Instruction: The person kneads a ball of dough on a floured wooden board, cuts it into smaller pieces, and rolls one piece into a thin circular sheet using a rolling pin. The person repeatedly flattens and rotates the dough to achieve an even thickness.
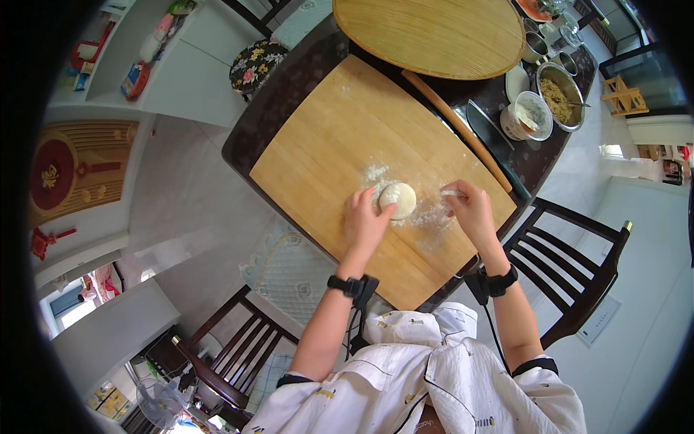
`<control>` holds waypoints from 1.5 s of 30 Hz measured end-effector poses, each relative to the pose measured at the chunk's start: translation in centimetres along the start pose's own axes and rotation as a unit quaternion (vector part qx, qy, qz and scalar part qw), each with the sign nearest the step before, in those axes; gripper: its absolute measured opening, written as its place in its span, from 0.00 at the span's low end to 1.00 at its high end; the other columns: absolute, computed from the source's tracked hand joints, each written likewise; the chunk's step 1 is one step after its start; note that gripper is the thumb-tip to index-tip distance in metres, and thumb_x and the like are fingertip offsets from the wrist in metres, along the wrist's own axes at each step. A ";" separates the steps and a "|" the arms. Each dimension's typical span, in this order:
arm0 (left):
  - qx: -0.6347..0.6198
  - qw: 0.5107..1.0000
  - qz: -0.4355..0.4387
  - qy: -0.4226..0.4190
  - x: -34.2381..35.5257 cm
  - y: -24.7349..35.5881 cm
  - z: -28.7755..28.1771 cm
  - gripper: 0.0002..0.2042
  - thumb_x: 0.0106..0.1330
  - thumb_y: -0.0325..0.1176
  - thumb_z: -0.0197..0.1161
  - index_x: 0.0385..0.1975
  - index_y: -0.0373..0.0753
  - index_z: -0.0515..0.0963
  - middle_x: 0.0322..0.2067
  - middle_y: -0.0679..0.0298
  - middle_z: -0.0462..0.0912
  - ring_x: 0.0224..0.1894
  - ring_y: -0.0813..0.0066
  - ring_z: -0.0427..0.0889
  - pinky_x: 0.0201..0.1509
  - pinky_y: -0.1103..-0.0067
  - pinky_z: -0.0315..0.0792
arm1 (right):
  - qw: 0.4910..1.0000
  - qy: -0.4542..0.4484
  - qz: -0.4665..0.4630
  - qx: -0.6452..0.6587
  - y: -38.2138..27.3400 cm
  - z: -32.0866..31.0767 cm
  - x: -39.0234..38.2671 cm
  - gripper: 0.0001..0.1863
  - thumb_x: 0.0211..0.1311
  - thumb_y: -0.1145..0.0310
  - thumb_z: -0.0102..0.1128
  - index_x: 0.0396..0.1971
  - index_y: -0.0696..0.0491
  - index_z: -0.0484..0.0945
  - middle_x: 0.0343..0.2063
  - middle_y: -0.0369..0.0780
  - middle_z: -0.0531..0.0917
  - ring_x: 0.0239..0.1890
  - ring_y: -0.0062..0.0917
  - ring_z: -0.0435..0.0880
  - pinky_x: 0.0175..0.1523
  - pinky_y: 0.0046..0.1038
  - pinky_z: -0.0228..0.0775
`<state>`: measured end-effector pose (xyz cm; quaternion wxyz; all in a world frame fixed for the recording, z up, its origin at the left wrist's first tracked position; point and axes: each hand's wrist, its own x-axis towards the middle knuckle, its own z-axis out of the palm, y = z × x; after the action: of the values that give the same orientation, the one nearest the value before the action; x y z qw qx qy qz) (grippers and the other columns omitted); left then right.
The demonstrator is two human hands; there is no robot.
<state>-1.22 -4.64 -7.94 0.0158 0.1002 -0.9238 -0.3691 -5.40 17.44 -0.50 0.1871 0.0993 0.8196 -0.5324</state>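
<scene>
A pale, flattened round of dough (pixel 399 201) lies on the floured wooden board (pixel 325 130). My left hand (pixel 367 220) holds the dough round at its left side, with the thumb against its lower edge and the fingers beside it. To the right, apart from the dough, my right hand (pixel 470 211) hovers over a dusting of flour (pixel 431 215). Its fingers are bent together in a pinch, with white at the tips; what is between them is too small to name. Black bands circle both wrists.
Along the board's right edge lie a rolling pin (pixel 459 126) and a knife (pixel 491 132). Beyond stand a white tub (pixel 512 124), a metal bowl of filling (pixel 570 74) and a large round woven tray (pixel 434 36). Dark chairs (pixel 571 271) flank the table.
</scene>
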 end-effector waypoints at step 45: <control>-0.110 0.962 -0.169 -0.182 -1.7 1.0 1.0 0.17 0.57 0.31 0.70 0.41 0.34 0.70 0.46 0.53 0.80 0.43 0.52 0.82 0.49 0.66 0.76 | 0.882 0.064 -0.151 -0.441 9.8 -9.5 12.6 0.13 0.56 0.68 0.56 0.38 0.59 0.72 0.38 0.52 0.78 0.45 0.47 0.79 0.48 0.43 0.73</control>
<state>0.15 -2.91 -7.86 -0.2044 0.1840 -0.8342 -0.4780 -15.24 29.67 -10.42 0.0757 -0.0847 0.9850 -0.1303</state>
